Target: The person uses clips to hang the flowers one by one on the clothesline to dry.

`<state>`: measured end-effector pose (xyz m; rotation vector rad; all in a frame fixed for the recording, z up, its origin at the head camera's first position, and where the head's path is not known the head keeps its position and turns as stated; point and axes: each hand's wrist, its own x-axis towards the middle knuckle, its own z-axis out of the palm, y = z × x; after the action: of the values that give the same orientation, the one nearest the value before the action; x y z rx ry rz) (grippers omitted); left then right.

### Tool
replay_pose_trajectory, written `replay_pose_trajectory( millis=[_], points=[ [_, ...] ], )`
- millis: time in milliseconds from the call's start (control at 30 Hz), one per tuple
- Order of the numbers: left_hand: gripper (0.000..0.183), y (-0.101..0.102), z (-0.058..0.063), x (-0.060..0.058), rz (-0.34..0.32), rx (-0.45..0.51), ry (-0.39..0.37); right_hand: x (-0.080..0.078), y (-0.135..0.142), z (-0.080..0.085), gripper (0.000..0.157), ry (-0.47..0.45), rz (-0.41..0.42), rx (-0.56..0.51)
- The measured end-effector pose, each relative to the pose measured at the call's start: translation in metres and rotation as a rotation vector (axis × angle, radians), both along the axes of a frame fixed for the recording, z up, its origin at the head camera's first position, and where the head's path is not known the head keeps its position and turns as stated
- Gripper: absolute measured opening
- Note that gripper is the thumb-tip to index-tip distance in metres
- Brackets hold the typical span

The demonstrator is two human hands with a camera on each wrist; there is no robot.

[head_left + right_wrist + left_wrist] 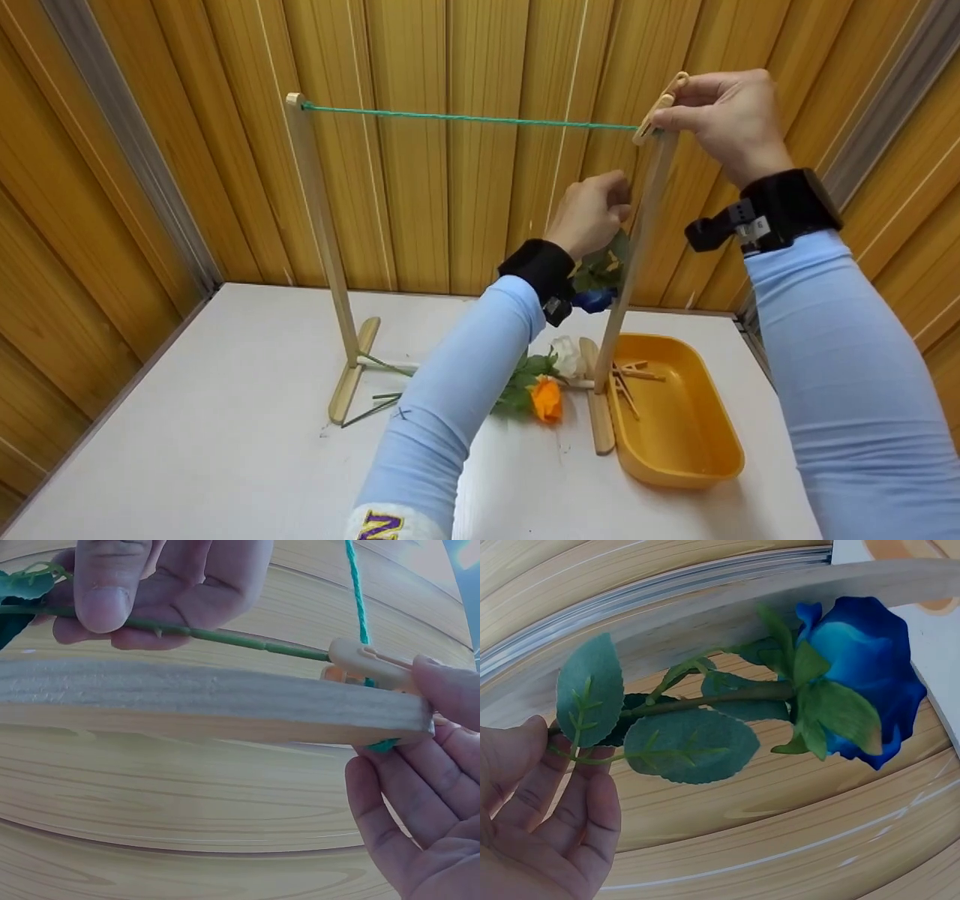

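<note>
My left hand (592, 214) pinches the green stem (247, 642) of a blue rose (866, 682), which hangs head down beside the right wooden post (636, 240). In the right wrist view the stem's end reaches the tip of a clothespin (367, 664). Between thumb and fingers, my right hand (739, 124) holds that clothespin at the top of the right post. The clothespin's tip overlaps the right end of the green string (465, 118), which stretches between the two posts. In the head view, leaves and my left hand hide most of the stem.
A yellow tray (679, 476) stands beside the right post's foot, with several clothespins (637, 371) inside. An orange rose (547, 401) and a white rose (568, 357) lie on the white table (225, 420) between the posts. The left post (322, 225) stands opposite; wood-patterned walls enclose the table.
</note>
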<state>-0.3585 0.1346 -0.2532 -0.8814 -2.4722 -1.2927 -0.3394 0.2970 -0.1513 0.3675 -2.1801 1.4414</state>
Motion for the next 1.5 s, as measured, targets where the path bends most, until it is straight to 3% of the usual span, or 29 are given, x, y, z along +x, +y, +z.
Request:
replay_pose_trajectory(
  millis=[633, 800, 1167, 1367, 1500],
  points=[
    [0.012, 0.006, 0.001, 0.0, -0.002, 0.021, 0.001, 0.001, 0.004, 0.001, 0.022, -0.059, 0.029, 0.056],
    [0.016, 0.007, 0.0, 0.001, 0.0, 0.011, 0.012, 0.0, 0.005, -0.002, 0.016, -0.062, 0.065, 0.048],
    [0.025, -0.001, -0.007, 0.003, -0.009, 0.007, -0.061, 0.002, 0.005, -0.011, 0.02, -0.058, 0.074, 0.062],
    [0.035, -0.027, -0.015, 0.007, -0.012, -0.007, -0.086, 0.009, 0.005, -0.033, 0.035, -0.029, -0.015, 0.192],
    [0.037, -0.048, -0.023, 0.012, -0.003, -0.127, -0.019, 0.021, 0.004, -0.06, 0.039, -0.002, -0.098, 0.301]
  ],
)
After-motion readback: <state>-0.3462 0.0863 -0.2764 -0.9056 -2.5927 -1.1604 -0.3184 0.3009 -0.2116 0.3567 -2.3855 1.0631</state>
